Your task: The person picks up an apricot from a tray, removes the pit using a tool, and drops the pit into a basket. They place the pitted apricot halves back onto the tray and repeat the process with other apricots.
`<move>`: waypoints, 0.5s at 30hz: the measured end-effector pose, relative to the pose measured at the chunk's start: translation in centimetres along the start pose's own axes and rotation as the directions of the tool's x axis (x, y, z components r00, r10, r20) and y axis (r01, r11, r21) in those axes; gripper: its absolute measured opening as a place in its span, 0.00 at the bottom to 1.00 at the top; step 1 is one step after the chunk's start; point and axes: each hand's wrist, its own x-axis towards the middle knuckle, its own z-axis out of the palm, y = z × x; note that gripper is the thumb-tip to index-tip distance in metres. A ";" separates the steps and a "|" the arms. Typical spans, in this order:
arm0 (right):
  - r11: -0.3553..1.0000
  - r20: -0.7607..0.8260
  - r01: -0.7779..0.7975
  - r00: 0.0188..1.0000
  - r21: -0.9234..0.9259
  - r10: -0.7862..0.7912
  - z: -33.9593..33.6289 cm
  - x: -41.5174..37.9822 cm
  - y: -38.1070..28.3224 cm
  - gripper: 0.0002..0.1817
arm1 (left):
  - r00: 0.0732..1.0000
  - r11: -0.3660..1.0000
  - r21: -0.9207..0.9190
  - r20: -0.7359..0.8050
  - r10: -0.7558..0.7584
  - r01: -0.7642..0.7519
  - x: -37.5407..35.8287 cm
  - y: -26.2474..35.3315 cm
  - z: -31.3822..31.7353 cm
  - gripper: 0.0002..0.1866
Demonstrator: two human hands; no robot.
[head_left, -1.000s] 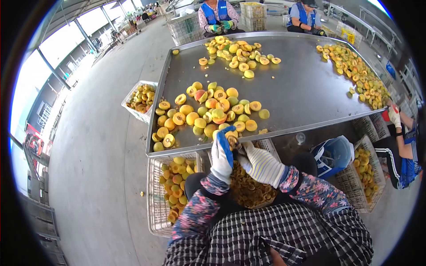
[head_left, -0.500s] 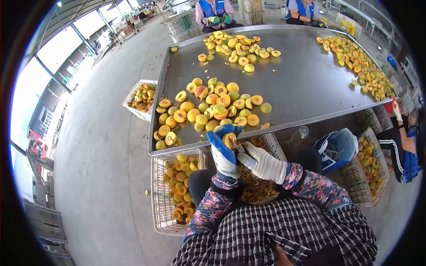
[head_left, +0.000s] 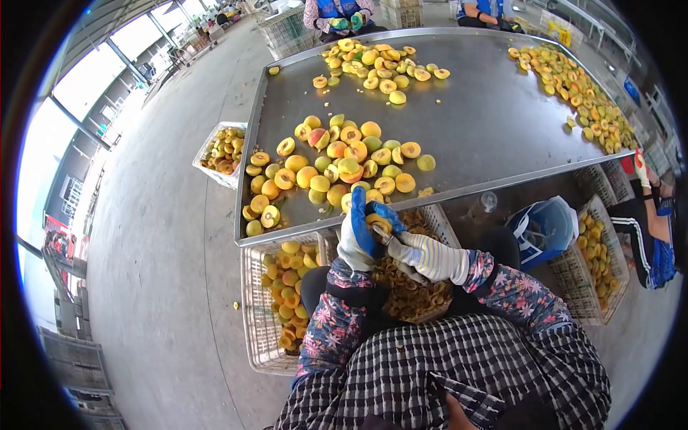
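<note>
hands meet just below the near edge of the metal table [head_left: 487, 136]. left hand [head_left: 358, 233], in a blue-palmed glove, is wrapped around a peach half [head_left: 378, 223]; right hand [head_left: 423, 256], in a striped knit glove, is clenched on a small tool whose tip touches that fruit. under them sits a basket of pits [head_left: 412, 294], with a crate of peaches [head_left: 287, 287] to its left.

A wide metal surface [head_left: 487, 136] carries scattered piles of peaches [head_left: 337, 161], with plastic crates [head_left: 254, 315] of fruit below its near edge and a blue bag [head_left: 545, 229] beside them.
</note>
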 end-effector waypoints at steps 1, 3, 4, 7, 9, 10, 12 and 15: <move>0.938 0.120 -0.294 0.954 0.182 0.275 -0.2 -0.6 -1.7 0.25 | 1.000 0.999 -0.046 0.012 -0.006 0.007 0.2 -0.2 0.1 0.29; 0.869 0.125 -0.317 0.949 0.380 0.291 -0.1 -0.9 -2.1 0.26 | 0.999 0.990 -0.137 0.031 -0.016 0.020 0.5 -0.9 0.4 0.29; 0.835 0.133 -0.337 0.941 0.435 0.311 -0.3 -1.1 -2.2 0.26 | 0.999 0.994 -0.111 0.046 0.007 -0.002 0.9 -1.3 0.4 0.30; 0.897 0.022 -0.338 0.938 0.286 0.347 -0.2 -1.3 -1.7 0.21 | 1.000 0.999 0.037 -0.008 -0.018 0.018 1.1 -2.1 0.6 0.35; 0.906 -0.067 -0.350 0.925 0.240 0.375 0.1 -2.0 -0.9 0.19 | 1.000 0.942 0.336 0.000 0.031 -0.029 3.6 -4.7 -2.1 0.36; 0.875 -0.052 -0.376 0.911 0.304 0.409 -0.2 -2.3 -0.3 0.19 | 0.999 0.955 0.296 -0.043 0.026 -0.012 5.3 -7.0 -3.1 0.36; 0.787 0.007 -0.428 0.880 0.444 0.475 -1.2 -3.2 1.0 0.18 | 0.996 0.990 0.123 -0.063 -0.061 0.068 4.0 -6.7 -1.7 0.36; 0.723 0.134 -0.402 0.907 0.561 0.400 -1.8 -4.0 1.6 0.18 | 0.993 0.913 -0.392 0.056 -0.102 0.116 5.3 -9.1 -4.0 0.31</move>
